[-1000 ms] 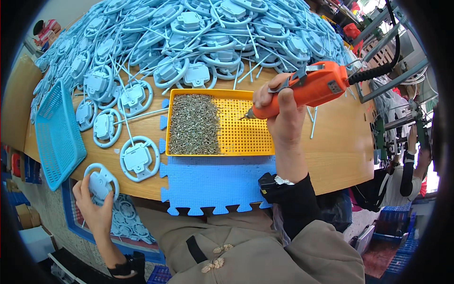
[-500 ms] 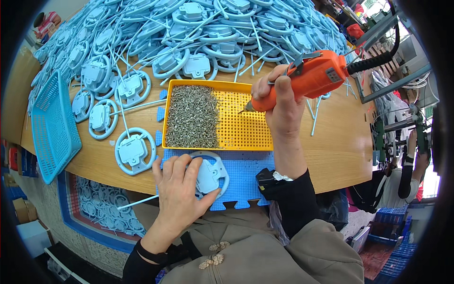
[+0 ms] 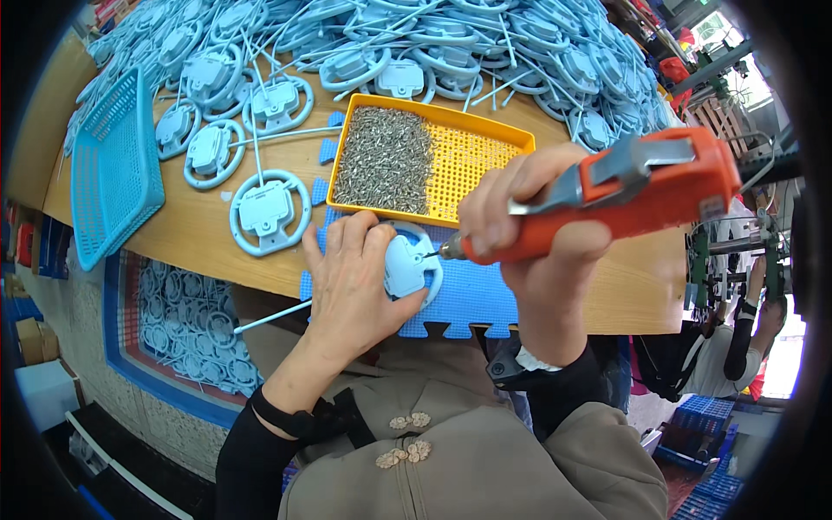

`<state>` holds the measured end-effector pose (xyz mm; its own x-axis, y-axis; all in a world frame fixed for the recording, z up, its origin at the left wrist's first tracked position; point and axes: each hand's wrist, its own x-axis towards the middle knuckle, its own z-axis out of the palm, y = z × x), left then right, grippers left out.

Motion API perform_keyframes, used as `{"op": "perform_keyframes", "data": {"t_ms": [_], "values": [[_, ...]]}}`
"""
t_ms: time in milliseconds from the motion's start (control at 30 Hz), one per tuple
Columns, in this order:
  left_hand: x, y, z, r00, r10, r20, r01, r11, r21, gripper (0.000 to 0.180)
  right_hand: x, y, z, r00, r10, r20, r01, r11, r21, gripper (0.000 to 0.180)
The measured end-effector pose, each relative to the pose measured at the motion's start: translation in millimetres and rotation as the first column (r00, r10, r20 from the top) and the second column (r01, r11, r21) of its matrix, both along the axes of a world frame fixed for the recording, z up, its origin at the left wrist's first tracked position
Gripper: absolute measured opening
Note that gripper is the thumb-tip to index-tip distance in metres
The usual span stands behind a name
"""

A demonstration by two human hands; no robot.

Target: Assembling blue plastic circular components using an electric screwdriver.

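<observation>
My right hand [image 3: 546, 234] is wrapped round an orange electric screwdriver [image 3: 646, 192]. Its bit meets the right side of the raised middle of a light-blue plastic ring part [image 3: 404, 270]. That part lies on a blue foam mat [image 3: 472, 299], its thin rod sticking out to the left. Over the part's left side my left hand [image 3: 351, 282] presses with thumb and fingers, holding it against the mat. Behind both hands stands a yellow perforated tray [image 3: 472, 165], its left half filled with small metal screws [image 3: 381, 160].
A big heap of blue ring parts [image 3: 451, 43] covers the far table. Several loose ones [image 3: 266, 212] lie left of the tray. A blue basket [image 3: 117, 173] tilts at the left edge. A bin of parts [image 3: 195, 321] sits below. Another person [image 3: 737, 347] is at right.
My right hand has brought the screwdriver from over the yellow tray down to the ring part. My left hand stays on the part. The whole view has shifted somewhat.
</observation>
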<state>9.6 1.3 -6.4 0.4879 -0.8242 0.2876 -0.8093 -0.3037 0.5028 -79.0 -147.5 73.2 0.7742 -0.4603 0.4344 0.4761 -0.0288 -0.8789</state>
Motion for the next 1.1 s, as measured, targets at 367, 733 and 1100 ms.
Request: {"op": "perform_keyframes", "data": {"t_ms": [367,733,1100], "values": [[-2,2,-1,1.000,0.006,-0.016,-0.006,1.000,-0.015,0.059,7,17,-22,1.000,-0.025,0.014,0.026,0.998,-0.059,0.051],[-4,0,1,1.000,0.004,-0.005,-0.004,1.000,-0.022,0.060,14,10,-23,0.999,-0.003,-0.034,0.005,0.998,0.063,0.048],[-2,11,7,0.998,-0.056,0.020,0.060,0.964,-0.257,0.025,5,25,7,0.997,0.071,0.031,-0.074,0.987,0.141,0.059]]}}
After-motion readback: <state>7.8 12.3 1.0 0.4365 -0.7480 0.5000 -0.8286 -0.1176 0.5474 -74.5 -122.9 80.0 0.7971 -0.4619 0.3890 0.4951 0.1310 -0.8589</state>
